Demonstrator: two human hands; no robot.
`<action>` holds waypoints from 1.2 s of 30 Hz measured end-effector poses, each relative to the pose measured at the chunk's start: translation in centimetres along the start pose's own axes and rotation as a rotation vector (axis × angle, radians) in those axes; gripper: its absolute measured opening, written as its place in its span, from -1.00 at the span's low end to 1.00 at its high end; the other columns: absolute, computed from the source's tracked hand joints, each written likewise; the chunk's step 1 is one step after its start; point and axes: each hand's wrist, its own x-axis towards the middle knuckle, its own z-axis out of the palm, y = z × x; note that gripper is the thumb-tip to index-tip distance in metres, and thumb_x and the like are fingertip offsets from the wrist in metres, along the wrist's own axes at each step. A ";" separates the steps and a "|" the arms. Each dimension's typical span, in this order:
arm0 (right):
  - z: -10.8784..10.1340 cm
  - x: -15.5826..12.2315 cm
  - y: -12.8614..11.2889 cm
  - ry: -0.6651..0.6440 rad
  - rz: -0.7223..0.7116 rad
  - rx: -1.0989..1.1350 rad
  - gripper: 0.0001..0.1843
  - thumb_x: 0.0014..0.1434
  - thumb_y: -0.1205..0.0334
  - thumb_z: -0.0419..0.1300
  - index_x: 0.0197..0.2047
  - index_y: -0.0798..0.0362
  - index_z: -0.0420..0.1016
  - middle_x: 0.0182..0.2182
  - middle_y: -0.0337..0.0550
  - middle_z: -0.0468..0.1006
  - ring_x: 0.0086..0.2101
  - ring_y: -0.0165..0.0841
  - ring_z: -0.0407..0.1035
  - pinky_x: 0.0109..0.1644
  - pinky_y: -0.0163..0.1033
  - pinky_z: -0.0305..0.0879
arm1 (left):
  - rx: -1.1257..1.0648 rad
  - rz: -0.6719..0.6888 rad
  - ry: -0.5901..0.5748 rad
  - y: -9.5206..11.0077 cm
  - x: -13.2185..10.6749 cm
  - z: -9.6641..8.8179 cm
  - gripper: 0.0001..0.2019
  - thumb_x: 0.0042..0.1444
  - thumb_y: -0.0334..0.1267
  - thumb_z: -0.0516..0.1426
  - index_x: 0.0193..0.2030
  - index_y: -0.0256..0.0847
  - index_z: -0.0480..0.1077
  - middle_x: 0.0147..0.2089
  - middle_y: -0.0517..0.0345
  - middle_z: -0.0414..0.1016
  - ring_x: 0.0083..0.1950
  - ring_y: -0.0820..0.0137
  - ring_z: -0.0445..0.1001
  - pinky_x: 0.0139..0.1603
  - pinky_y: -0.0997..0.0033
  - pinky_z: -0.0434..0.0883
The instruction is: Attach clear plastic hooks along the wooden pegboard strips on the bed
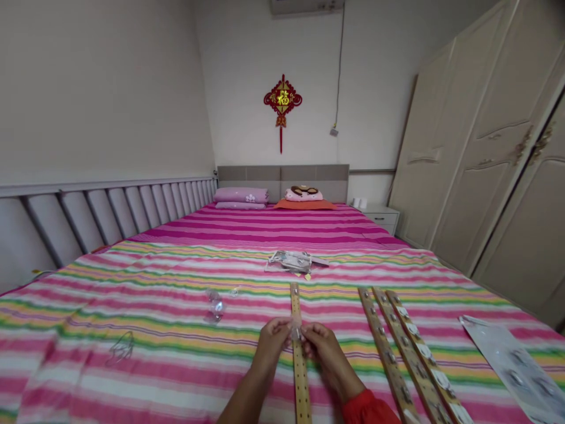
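Observation:
A narrow wooden strip with rows of small holes (302, 383) lies lengthwise on the striped bedspread in front of me. Above its middle, a small clear plastic packet (296, 331) is pinched between both hands. My left hand (274, 337) grips its left side with thumb and fingertips. From the right, my right hand (324, 347) closes its fingers on the other side. What the packet contains is too small to make out. A small metal piece (295, 290) sits at the strip's far end.
Three wooden strips with metal fittings (391, 356) lie to the right, beside a clear plastic sheet pack (514, 362). Crumpled clear plastic (215, 307) and a thin loop (121, 346) lie left. Beyond the strip is a pile of plastic packets (289, 261).

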 end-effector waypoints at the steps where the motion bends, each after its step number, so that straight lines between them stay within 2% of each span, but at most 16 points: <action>1: -0.1 0.6 0.1 0.010 -0.004 -0.034 -0.62 -0.23 -0.03 0.36 -0.59 0.07 0.35 -0.83 -0.35 0.33 -0.78 -0.55 0.12 -0.67 -0.41 -0.02 | 0.028 0.014 0.011 -0.1 0.7 0.1 -0.55 -0.46 -0.07 0.39 -0.41 -0.30 0.48 -0.58 0.26 0.42 -0.55 0.57 0.33 -0.46 0.54 0.28; 4: -0.4 2.5 0.2 0.060 -0.072 -0.163 -0.64 -0.17 -0.05 0.28 -0.59 0.05 0.30 -0.82 -0.35 0.33 -0.78 -0.52 0.14 -0.67 -0.38 0.02 | 0.087 0.031 0.038 -0.2 2.8 0.5 -0.62 -0.41 -0.11 0.36 -0.43 -0.29 0.47 -0.56 0.25 0.45 -0.52 0.53 0.37 -0.43 0.52 0.30; 8: -0.8 5.1 0.7 0.108 -0.178 -0.324 -0.68 -0.12 -0.05 0.17 -0.62 0.00 0.22 -0.83 -0.38 0.27 -0.78 -0.48 0.12 -0.68 -0.34 0.02 | 0.119 0.025 0.090 -0.5 5.5 1.2 -0.76 -0.37 -0.22 0.30 -0.52 -0.28 0.43 -0.63 0.28 0.40 -0.55 0.50 0.34 -0.47 0.50 0.27; 13: -1.5 7.6 1.3 0.148 -0.252 -0.423 -0.71 -0.10 0.03 0.12 -0.66 -0.04 0.13 -0.81 -0.41 0.19 -0.71 -0.46 0.13 -0.61 -0.33 0.03 | 0.240 0.116 0.153 -0.9 7.9 1.6 -0.95 -0.30 -0.38 0.19 -0.62 -0.26 0.37 -0.68 0.29 0.35 -0.58 0.50 0.30 -0.46 0.49 0.25; 18: -2.0 8.9 1.2 0.181 -0.327 -0.528 -0.78 -0.11 0.14 0.09 -0.66 -0.04 0.13 -0.73 -0.38 0.20 -0.60 -0.43 0.12 -0.51 -0.30 0.04 | 0.297 0.121 0.181 -1.3 9.3 1.9 -0.91 -0.25 -0.41 0.15 -0.67 -0.22 0.31 -0.72 0.33 0.28 -0.61 0.51 0.25 -0.50 0.51 0.20; 22: -2.1 9.6 1.0 0.199 -0.344 -0.592 -0.78 -0.11 0.15 0.07 -0.68 -0.04 0.12 -0.70 -0.37 0.18 -0.56 -0.40 0.12 -0.46 -0.28 0.04 | 0.330 0.111 0.185 -1.7 10.2 2.0 -0.87 -0.27 -0.43 0.16 -0.69 -0.21 0.28 -0.73 0.34 0.26 -0.62 0.52 0.24 -0.52 0.51 0.19; 36: -2.1 10.4 1.1 0.226 -0.343 -0.684 -0.76 -0.08 0.14 0.05 -0.67 -0.04 0.11 -0.68 -0.36 0.21 -0.54 -0.37 0.14 -0.46 -0.28 0.05 | 0.407 0.078 0.172 -2.7 12.0 1.4 -0.83 -0.26 -0.31 0.21 -0.70 -0.19 0.28 -0.73 0.29 0.27 -0.56 0.44 0.34 -0.52 0.50 0.22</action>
